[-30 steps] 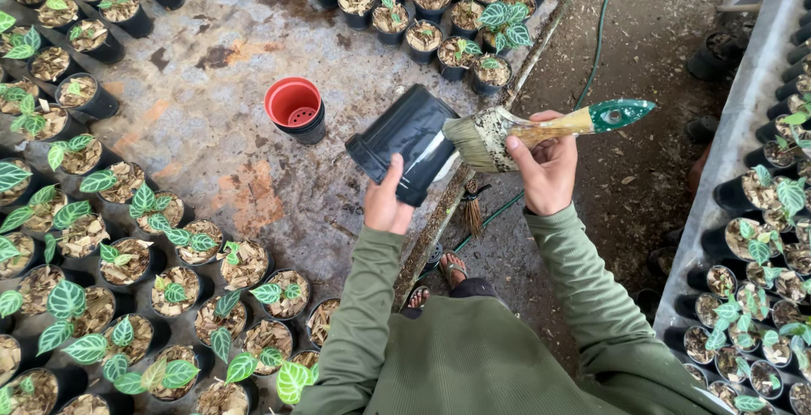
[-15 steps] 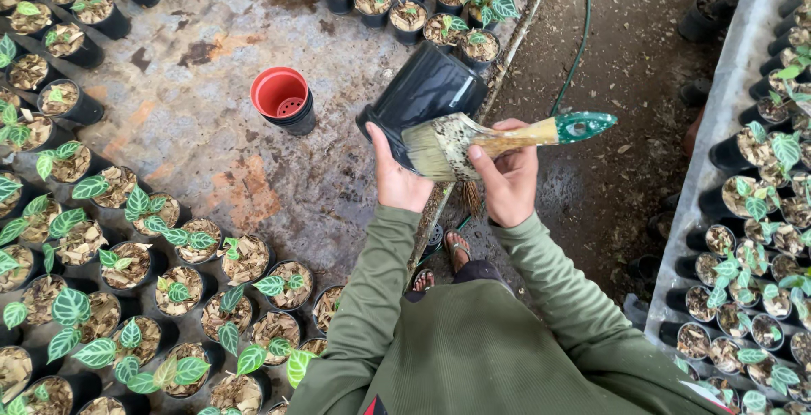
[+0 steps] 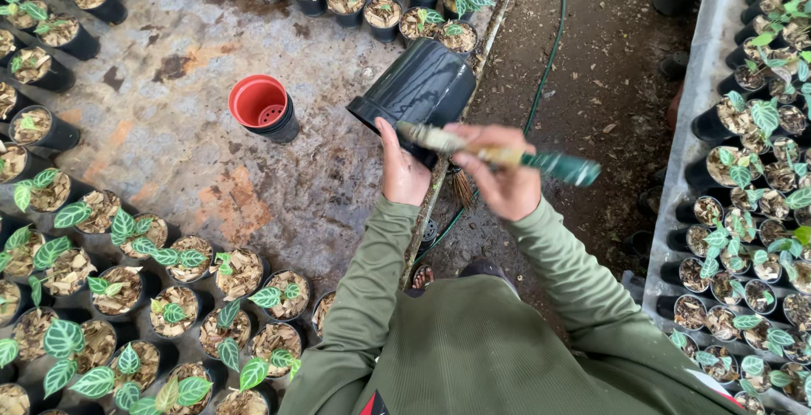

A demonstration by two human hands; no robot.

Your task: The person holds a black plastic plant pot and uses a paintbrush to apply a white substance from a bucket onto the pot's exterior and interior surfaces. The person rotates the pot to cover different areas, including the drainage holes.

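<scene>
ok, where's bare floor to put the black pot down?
Bare concrete around the red pot, bordered by seedling pots above and lower left. Also the dirt strip beside the green hose. The right tray is crowded. Left hand holds the black pot; right hand holds the brush.

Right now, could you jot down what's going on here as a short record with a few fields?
Place: plant nursery, concrete floor
Left hand: holds a black plastic pot, tipped on its side
Right hand: grips a paintbrush with a green handle, bristles against the pot
Nearby: red pot nested in a black one, standing on the floor
Around: rows of small potted seedlings with veined green leaves
Also: green hose lying on the dirt path
Clothing: olive green long sleeves
</scene>
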